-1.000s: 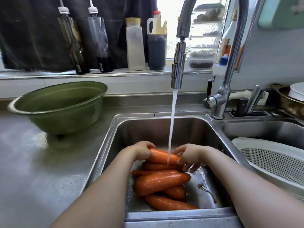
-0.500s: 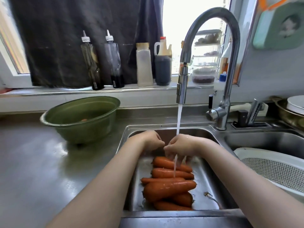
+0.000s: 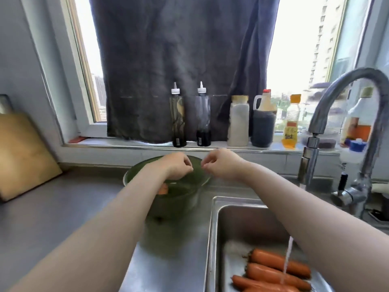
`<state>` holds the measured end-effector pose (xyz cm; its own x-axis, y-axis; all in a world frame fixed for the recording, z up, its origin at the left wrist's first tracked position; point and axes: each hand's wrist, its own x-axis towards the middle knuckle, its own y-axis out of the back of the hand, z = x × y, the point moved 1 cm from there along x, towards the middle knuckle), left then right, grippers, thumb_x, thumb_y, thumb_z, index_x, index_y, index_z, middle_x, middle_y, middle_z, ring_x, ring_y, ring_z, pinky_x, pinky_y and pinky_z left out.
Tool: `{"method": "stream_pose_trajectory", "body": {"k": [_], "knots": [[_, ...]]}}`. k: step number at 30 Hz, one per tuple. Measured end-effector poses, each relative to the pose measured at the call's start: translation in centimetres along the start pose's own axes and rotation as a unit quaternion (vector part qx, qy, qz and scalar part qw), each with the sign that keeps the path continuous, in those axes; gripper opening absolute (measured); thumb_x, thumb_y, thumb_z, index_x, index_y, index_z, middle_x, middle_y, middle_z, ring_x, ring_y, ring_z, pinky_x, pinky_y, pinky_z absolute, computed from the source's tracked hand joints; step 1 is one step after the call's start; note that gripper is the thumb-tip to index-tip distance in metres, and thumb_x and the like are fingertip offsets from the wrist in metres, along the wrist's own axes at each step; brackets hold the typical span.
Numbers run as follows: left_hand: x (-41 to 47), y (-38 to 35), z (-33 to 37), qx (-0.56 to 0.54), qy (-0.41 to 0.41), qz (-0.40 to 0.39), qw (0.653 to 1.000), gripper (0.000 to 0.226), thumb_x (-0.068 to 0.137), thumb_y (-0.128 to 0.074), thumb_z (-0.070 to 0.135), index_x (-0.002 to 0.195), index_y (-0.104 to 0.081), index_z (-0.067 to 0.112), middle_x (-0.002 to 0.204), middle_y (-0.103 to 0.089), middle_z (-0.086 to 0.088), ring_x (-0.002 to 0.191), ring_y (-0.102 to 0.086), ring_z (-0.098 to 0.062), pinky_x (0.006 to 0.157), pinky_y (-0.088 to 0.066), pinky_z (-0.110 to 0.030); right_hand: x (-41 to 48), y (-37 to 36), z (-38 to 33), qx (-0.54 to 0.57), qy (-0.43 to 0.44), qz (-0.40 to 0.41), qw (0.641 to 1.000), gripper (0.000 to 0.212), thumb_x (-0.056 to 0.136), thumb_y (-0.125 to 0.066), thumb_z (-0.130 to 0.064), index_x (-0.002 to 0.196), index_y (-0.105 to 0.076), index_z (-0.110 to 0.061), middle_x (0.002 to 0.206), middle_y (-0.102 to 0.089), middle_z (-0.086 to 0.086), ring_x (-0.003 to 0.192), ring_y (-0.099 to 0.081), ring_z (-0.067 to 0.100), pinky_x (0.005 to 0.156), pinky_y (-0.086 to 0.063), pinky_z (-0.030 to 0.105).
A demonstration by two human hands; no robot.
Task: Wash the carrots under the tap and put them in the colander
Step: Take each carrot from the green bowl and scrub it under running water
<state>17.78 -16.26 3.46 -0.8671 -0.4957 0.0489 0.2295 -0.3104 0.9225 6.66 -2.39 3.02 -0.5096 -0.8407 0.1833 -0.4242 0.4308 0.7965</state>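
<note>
Both hands are raised over a green bowl [image 3: 189, 197] that stands on the steel counter [image 3: 52, 224] just left of the sink [image 3: 212, 239]. The left hand [image 3: 176, 167] and the right hand [image 3: 221, 165] hover close together but apart, each with its fingers curled in and the fingertips drawn toward the thumb. The picture is blurred there, so I cannot tell whether either hand pinches something small or holds nothing. A small orange piece [image 3: 163, 189] lies inside the bowl, partly hidden by the left forearm. The carrots [image 3: 277, 268] lie side by side on the floor of the sink, at least 3 of them in view, wet and well apart from both hands. The tap [image 3: 328, 106] arches over the sink, and a thin stream of water [image 3: 287, 262] falls from it onto the carrots, passing behind the right forearm. On the windowsill [image 3: 126, 143] behind the bowl stand 2 squeeze bottles [image 3: 178, 121] with white nozzles, a pale jar [image 3: 239, 121], a dark sauce jug [image 3: 264, 121] with a red cap and a yellow-labelled bottle [image 3: 291, 121]. A dark cloth [image 3: 185, 60] hangs across the window behind them. A wooden cutting board [image 3: 23, 154] leans against the wall at the far left of the counter.
</note>
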Motion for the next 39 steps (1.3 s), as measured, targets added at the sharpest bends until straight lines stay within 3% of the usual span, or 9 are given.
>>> {"method": "stream_pose_trajectory", "body": {"k": [7, 12, 18, 23, 28, 30, 32, 35, 39], "knots": [[2.2, 1.6, -9.0, 0.013, 0.056, -0.052, 0.997, 0.030, 0.103, -0.060, 0.028, 0.132, -0.064, 0.025, 0.129, -0.065, 0.000, 0.115, -0.061, -0.019, 0.107, -0.049, -0.041, 8.7, -7.1, -3.1, -0.131, 0.010, -0.156, 0.979, 0.010, 0.098, -0.066, -0.034, 0.107, -0.068, -0.030, 0.109, -0.068, -0.004, 0.100, -0.065, 0.019, 0.094, -0.055, 0.038], [4.3, 0.4, -13.0, 0.030, 0.052, -0.070, 0.996, 0.040, 0.101, -0.061, 0.023, 0.141, -0.057, 0.024, 0.140, -0.059, 0.000, 0.121, -0.056, -0.019, 0.108, -0.046, -0.037, 11.3, -11.8, -5.1, -0.146, -0.133, -0.306, 0.931, 0.056, 0.098, -0.053, -0.063, 0.122, -0.060, -0.014, 0.094, -0.061, 0.012, 0.080, -0.066, 0.030, 0.074, -0.057, 0.038], [6.3, -0.6, -14.6, 0.042, 0.046, -0.091, 0.994, 0.047, 0.098, -0.059, 0.015, 0.144, -0.054, 0.026, 0.141, -0.057, -0.001, 0.122, -0.055, -0.020, 0.106, -0.046, -0.038, 13.3, -15.6, -5.5, -0.174, -0.183, -0.402, 0.880, 0.033, 0.103, -0.057, -0.046, 0.111, -0.057, -0.014, 0.088, -0.059, 0.013, 0.075, -0.058, 0.027, 0.060, -0.048, 0.035], [7.2, -1.3, -15.8, 0.051, 0.056, -0.095, 0.993, 0.056, 0.094, -0.067, 0.017, 0.147, -0.051, 0.028, 0.143, -0.056, -0.001, 0.124, -0.055, -0.022, 0.106, -0.049, -0.039, 13.7, -15.0, -4.4, -0.183, -0.183, -0.388, 0.885, 0.019, 0.102, -0.059, -0.026, 0.096, -0.061, -0.008, 0.080, -0.058, 0.009, 0.067, -0.055, 0.022, 0.055, -0.045, 0.026], [7.2, -1.5, -15.1, 0.062, 0.036, -0.115, 0.991, 0.067, 0.092, -0.068, 0.016, 0.152, -0.044, 0.036, 0.153, -0.048, 0.004, 0.133, -0.050, -0.022, 0.105, -0.048, -0.036, 14.1, -13.1, -2.9, -0.162, -0.178, -0.328, 0.914, 0.021, 0.101, -0.063, -0.026, 0.106, -0.062, -0.005, 0.100, -0.069, 0.013, 0.085, -0.064, 0.025, 0.090, -0.056, 0.044], [6.9, -1.4, -14.4, 0.072, 0.031, -0.137, 0.988, 0.070, 0.091, -0.072, 0.020, 0.153, -0.043, 0.038, 0.157, -0.043, 0.004, 0.137, -0.046, -0.023, 0.110, -0.045, -0.038, 13.8, -11.8, -2.7, -0.119, -0.166, -0.315, 0.927, 0.021, 0.105, -0.059, -0.023, 0.107, -0.060, -0.002, 0.097, -0.070, 0.016, 0.081, -0.066, 0.025, 0.095, -0.057, 0.050], [6.4, -1.1, -13.5, 0.087, 0.023, -0.143, 0.986, 0.076, 0.088, -0.078, 0.026, 0.154, -0.043, 0.038, 0.157, -0.042, 0.003, 0.140, -0.043, -0.024, 0.112, -0.042, -0.038, 13.8, -10.6, -2.3, -0.035, -0.175, -0.291, 0.940, 0.023, 0.107, -0.053, -0.017, 0.120, -0.060, 0.001, 0.091, -0.069, 0.016, 0.072, -0.069, 0.023, 0.085, -0.063, 0.048], [5.9, -0.8, -12.0, 0.080, 0.003, -0.115, 0.990, 0.071, 0.088, -0.080, 0.025, 0.151, -0.048, 0.034, 0.152, -0.049, 0.004, 0.137, -0.048, -0.022, 0.110, -0.041, -0.036, 13.3, -8.2, -1.7, 0.036, -0.171, -0.258, 0.950, 0.028, 0.109, -0.048, -0.013, 0.131, -0.060, 0.000, 0.084, -0.069, 0.017, 0.055, -0.065, 0.017, 0.051, -0.057, 0.026], [5.2, -0.1, -9.6, 0.006, -0.028, -0.078, 0.997, 0.054, 0.088, -0.080, 0.025, 0.137, -0.059, 0.034, 0.129, -0.063, 0.007, 0.112, -0.060, -0.015, 0.098, -0.048, -0.033, 11.0, -3.5, -0.5, 0.132, -0.144, -0.210, 0.958, 0.025, 0.109, -0.049, -0.016, 0.127, -0.064, -0.007, 0.097, -0.070, 0.018, 0.061, -0.063, 0.015, 0.050, -0.044, 0.022]]}}
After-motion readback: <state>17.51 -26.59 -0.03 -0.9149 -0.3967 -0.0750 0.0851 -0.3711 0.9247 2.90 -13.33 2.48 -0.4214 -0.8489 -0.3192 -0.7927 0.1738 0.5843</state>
